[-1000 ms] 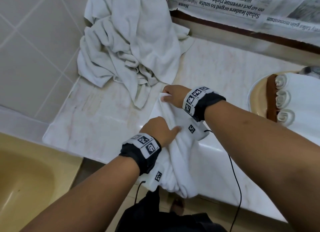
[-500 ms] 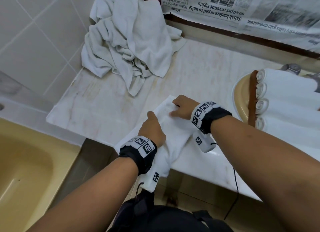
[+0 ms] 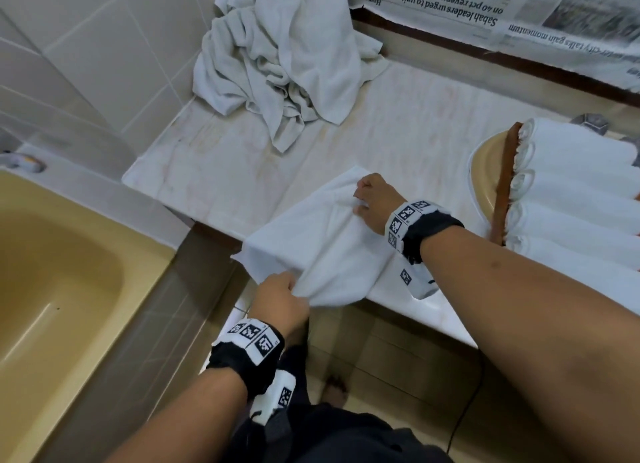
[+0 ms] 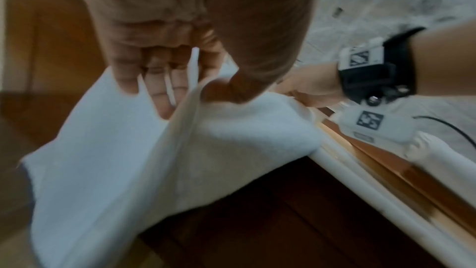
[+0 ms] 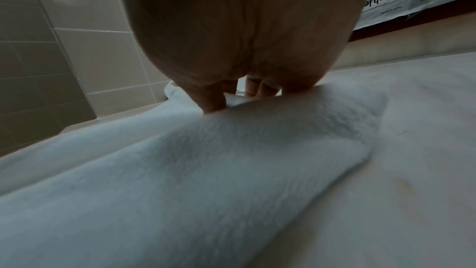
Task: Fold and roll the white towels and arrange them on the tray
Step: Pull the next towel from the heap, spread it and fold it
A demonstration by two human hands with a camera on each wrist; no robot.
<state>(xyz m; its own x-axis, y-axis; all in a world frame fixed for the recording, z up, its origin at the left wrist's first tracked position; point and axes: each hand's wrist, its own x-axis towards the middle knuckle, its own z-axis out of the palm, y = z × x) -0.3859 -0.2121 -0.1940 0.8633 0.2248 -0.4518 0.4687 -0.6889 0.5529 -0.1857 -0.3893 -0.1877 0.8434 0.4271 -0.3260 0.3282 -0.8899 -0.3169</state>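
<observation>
- Left hand [image 3: 282,298], nearest, off the tabletop [image 3: 214,172] edge: fingers [image 4: 165,97] and thumb pinch the near end of the towel [image 3: 325,241].
- Towel: folded, lying partly on the tabletop, near end overhanging the front edge, pulled taut between both hands.
- Right hand [image 3: 372,199]: fingers [image 5: 211,97] curled, gripping the far end of the towel on the tabletop.
- Tray [image 3: 500,185], right of the towel: rolled towels [image 3: 571,185] lying side by side on it.
- Heap [image 3: 277,57] of loose towels at the far left corner, against the tiled wall.
- Newspaper [image 3: 502,9] along the back.
</observation>
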